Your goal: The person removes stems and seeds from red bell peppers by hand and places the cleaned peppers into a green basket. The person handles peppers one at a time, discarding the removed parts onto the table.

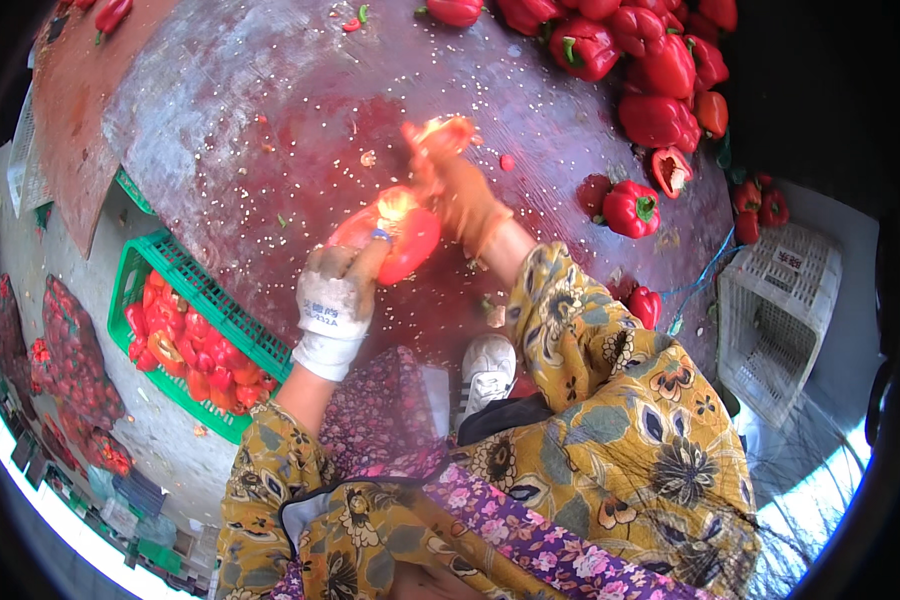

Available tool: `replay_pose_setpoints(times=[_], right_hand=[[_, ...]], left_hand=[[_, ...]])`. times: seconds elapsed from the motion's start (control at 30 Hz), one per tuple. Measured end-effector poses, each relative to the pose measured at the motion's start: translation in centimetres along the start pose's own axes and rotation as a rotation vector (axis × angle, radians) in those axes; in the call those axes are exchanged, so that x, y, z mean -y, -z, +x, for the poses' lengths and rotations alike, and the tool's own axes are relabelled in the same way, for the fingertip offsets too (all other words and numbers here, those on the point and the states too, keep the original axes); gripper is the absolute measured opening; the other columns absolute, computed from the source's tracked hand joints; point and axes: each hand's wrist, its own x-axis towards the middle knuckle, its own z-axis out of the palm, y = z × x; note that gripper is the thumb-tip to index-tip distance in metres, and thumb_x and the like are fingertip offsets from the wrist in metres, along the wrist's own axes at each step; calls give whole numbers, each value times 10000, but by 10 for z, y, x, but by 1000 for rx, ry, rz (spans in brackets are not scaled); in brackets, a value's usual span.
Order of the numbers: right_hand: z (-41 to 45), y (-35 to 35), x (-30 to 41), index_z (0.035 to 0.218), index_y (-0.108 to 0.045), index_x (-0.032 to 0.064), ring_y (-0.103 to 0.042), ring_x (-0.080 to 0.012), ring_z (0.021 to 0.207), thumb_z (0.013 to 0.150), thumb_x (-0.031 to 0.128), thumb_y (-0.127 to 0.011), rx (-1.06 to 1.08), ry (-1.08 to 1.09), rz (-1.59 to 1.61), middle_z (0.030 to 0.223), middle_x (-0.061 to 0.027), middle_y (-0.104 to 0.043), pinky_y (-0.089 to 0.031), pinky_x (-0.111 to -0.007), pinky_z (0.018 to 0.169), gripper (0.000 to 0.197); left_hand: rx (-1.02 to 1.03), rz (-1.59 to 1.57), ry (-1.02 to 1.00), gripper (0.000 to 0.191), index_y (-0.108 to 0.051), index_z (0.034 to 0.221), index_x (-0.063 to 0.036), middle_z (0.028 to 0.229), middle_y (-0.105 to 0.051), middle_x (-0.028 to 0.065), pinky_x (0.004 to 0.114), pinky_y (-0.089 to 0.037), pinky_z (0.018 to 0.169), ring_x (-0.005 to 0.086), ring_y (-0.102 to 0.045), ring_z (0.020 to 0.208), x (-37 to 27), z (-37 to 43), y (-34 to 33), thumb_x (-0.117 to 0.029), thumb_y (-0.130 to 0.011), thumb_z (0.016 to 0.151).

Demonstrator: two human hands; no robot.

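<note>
My left hand (335,300), in a white knit work glove bearing print, holds a red bell pepper (418,244). The pepper is opened, and its pale inside shows near my thumb. A small blue thing (380,235) sits at the thumb tip; I cannot tell what it is. Just above and to the right, my right hand (471,202), in an orange-brown glove, is blurred. Its fingers grip a torn red pepper piece (442,135) with pale flesh. Both hands are over a reddish, seed-strewn work surface (307,165).
Whole red bell peppers (649,67) are heaped at the upper right. A halved pepper (672,171) and a whole pepper (631,209) lie below them. At left stands a green plastic crate (172,255) of pepper pieces, with filled mesh sacks (79,352) beyond. A white crate (780,322) stands right.
</note>
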Motion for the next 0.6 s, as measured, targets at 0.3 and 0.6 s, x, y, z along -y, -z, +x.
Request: replay_pose_setpoints(times=[0.3,0.6], right_hand=[[-7,-112,-32,1234,-683,117,-664,-144,843,990,485,-541,303,368,-1113,1170,-93,-678,-538,-325,810,464],[9,-116,-59,1347,-595,98,-613,-276,1204,931,169,-577,872,219,-1827,1293,-145,-645,-460,-398,1035,422]], left_hand=[[134,266,81,509,-603,1314,-262,1394,-512,44,498,-500,963,383,-553,1170,16,-57,-1,-78,-610,840],[-39,-386,366,356,-601,1263,25,1411,-537,200,404,-397,1134,363,-488,1347,43,-91,0,-24,-545,915]])
